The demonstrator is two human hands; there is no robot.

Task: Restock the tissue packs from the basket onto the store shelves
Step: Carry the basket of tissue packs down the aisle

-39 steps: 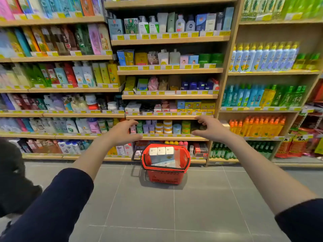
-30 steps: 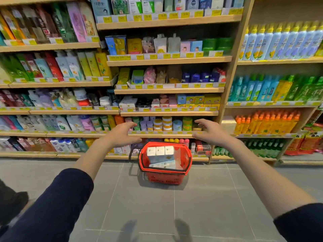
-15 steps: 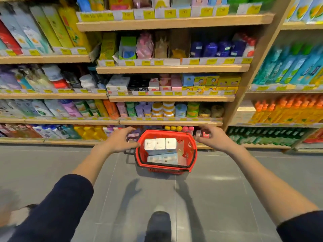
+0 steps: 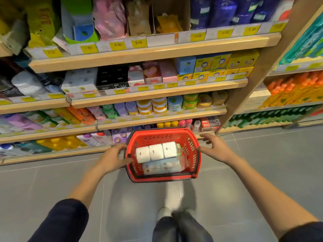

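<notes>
Tissue packs [image 4: 156,152] lie in the red basket [image 4: 162,135]: three white ones side by side in a row across its middle, and under them, toward the near wall, a further pack with a pale printed wrapper [image 4: 162,166]. They lie just as they did half a second ago. The basket stands on the grey tiled floor [image 4: 244,180], its far wall close to the front edge of the bottom shelf [image 4: 57,155].

The left hand [image 4: 111,159] has dropped from the basket's far left corner to the middle of its left rim. Its fingers [image 4: 128,160] stretch out over the rim toward the leftmost white pack and hold nothing; blur hides whether they touch it. The right hand [image 4: 215,150] is just beside the right rim, a little lower than before, its fingers [image 4: 204,149] spread wide and loosely bent, gripping nothing.

The view has come closer and tipped downward since the earlier frame. The basket fills more of it, the upper shelves have slid off the top, and the person's dark trouser legs [image 4: 181,227] and a white shoe [image 4: 164,212] now show at the bottom edge, right behind the basket. Both dark sleeves are pushed up the forearms.
</notes>
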